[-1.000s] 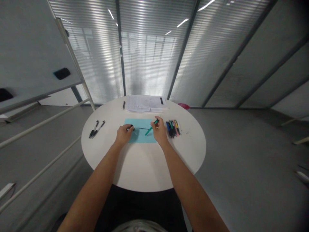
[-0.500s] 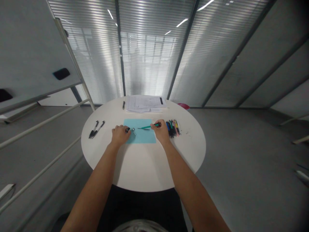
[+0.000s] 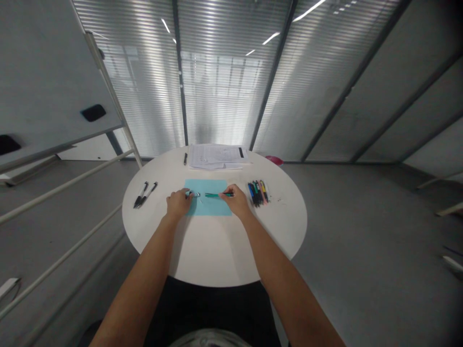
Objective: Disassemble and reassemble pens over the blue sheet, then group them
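Swung level since earlier: teal pen (image 3: pixel 217 194), pinched in right hand (image 3: pixel 237 200); left hand (image 3: pixel 178 203) closed on small dark piece (image 3: pixel 189 194), above pale blue paper (image 3: pixel 209 207); colored pens (image 3: pixel 257 193) just beyond right hand.

I'm reading nothing legible: the printed sheets (image 3: pixel 217 156) at the far edge of the table (image 3: pixel 217 255) are showing only tiny lines, and the green pen (image 3: pixel 217 194) and the row of pens (image 3: pixel 257 193) are showing no readable label.

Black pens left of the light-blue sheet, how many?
2. One black pen lies beside a second black pen, both on the round white table, left of the light-blue sheet.
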A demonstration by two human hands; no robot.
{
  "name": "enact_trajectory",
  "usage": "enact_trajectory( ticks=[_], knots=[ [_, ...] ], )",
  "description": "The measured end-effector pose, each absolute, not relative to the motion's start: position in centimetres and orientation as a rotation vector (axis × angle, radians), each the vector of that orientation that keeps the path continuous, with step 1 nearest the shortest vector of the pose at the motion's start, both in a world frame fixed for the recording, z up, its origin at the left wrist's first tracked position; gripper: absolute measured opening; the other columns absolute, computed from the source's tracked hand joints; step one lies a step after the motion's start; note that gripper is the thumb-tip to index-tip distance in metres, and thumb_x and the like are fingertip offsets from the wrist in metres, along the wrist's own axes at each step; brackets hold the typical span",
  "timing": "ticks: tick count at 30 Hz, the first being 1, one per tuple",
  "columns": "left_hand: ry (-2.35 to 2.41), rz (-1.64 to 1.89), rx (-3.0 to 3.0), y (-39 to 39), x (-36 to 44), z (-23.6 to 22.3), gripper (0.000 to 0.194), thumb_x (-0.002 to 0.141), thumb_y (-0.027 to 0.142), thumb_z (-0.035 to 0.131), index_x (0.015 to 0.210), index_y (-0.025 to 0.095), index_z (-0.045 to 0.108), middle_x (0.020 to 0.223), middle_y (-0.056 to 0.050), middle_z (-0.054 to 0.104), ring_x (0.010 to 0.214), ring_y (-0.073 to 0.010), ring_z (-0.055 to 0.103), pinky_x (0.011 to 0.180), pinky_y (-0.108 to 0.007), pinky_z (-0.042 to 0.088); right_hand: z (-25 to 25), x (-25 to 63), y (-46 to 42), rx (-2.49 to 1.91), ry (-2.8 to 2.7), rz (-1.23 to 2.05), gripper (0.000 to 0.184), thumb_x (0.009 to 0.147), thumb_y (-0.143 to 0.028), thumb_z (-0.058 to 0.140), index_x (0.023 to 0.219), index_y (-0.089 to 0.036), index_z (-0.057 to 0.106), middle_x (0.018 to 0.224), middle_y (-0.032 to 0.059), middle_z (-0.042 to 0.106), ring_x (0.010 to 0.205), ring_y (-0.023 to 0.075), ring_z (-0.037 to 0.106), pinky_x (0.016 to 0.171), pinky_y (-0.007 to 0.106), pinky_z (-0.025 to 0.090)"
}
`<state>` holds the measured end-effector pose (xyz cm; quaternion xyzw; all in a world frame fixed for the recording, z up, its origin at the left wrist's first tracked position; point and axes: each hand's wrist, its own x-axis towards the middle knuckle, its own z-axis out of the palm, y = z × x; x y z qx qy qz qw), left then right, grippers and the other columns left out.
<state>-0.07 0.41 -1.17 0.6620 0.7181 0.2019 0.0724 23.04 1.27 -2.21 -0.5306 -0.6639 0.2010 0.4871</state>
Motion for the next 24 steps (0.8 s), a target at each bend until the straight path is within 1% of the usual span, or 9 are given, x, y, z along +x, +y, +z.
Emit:
enact_trajectory(
  ticks=[2,5,8,12,15,18,20,24],
  knots=[
    [2.184,0.627,1.958,0.3,-0.1,-0.9,0.042,0.088,0.046,0.039,0.116,0.023,0.061,0.104,-0.012,0.067,0.102,-0.0306,0.056,0.085,-0.044,0.04,-2.5,23.1,1.2,-1.329,-1.712,0.448,0.018,0.07,-0.034,0.066,0.076,-0.021,0.055,0.075,-0.0022,0.061,0.074,0.0149,0.055,0.071,0.028,0.042],
    [2.275,0.619,1.91,0.1,-0.5,-0.6,0.041,0.088,0.043,0.036,0.109,0.022,0.064,0.106,-0.014,0.065,0.102,-0.0332,0.056,0.083,-0.047,0.041,-2.7,23.3,1.0,-1.36,-1.876,0.34,0.01,0.071,-0.024,0.065,0.076,-0.022,0.058,0.075,-0.0013,0.061,0.078,0.0165,0.054,0.074,0.029,0.042],
    [2.336,0.566,1.864,0.1,-1.1,-0.4,0.038,0.085,0.039,0.04,0.108,0.023,0.066,0.108,-0.016,0.063,0.103,-0.0359,0.055,0.082,-0.05,0.041,-2.7,23.4,0.9,-1.339,-1.966,0.276,0.009,0.07,-0.018,0.064,0.076,-0.023,0.06,0.076,-0.0003,0.063,0.082,0.0181,0.054,0.076,0.031,0.042],
    [2.32,0.538,1.848,0.5,-1.7,-0.9,0.036,0.082,0.034,0.044,0.111,0.027,0.065,0.109,-0.014,0.063,0.104,-0.0355,0.055,0.083,-0.05,0.041,-2.3,23.6,0.9,-1.293,-1.979,0.254,0.008,0.073,-0.018,0.062,0.08,-0.022,0.063,0.083,0.0011,0.065,0.082,0.0178,0.054,0.082,0.033,0.041],
    [2.319,0.532,1.863,0.8,-2.1,-1.3,0.036,0.081,0.031,0.045,0.111,0.028,0.066,0.109,-0.013,0.063,0.102,-0.0339,0.056,0.082,-0.048,0.042,-2.1,24.2,1.3,-1.368,-1.865,0.25,0.011,0.076,-0.021,0.057,0.086,-0.021,0.062,0.087,0.0016,0.065,0.079,0.0162,0.055,0.079,0.031,0.042],
    [2.312,0.526,1.857,1.2,-2.6,-1.6,0.036,0.081,0.03,0.045,0.11,0.028,0.067,0.106,-0.012,0.064,0.099,-0.0312,0.058,0.081,-0.043,0.044,-2.3,24.9,1.8,-1.492,-1.734,0.254,0.015,0.079,-0.019,0.051,0.09,-0.019,0.061,0.086,0.0021,0.066,0.076,0.0148,0.057,0.074,0.028,0.043],
    [2.305,0.531,1.853,1.4,-3.0,-1.8,0.035,0.082,0.03,0.045,0.108,0.028,0.068,0.104,-0.012,0.065,0.097,-0.0302,0.059,0.079,-0.041,0.044,-2.6,25.2,2.1,-1.555,-1.686,0.271,0.017,0.078,-0.017,0.049,0.091,-0.019,0.06,0.085,0.0026,0.066,0.076,0.0148,0.059,0.074,0.027,0.043],
    [2.308,0.56,1.864,1.4,-3.3,-1.8,0.034,0.082,0.032,0.045,0.106,0.029,0.069,0.104,-0.012,0.065,0.097,-0.0312,0.059,0.077,-0.041,0.044,-3.0,25.4,2.3,-1.63,-1.67,0.291,0.02,0.076,-0.015,0.05,0.092,-0.019,0.06,0.083,0.0029,0.066,0.079,0.016,0.06,0.074,0.026,0.043]
  ],
)
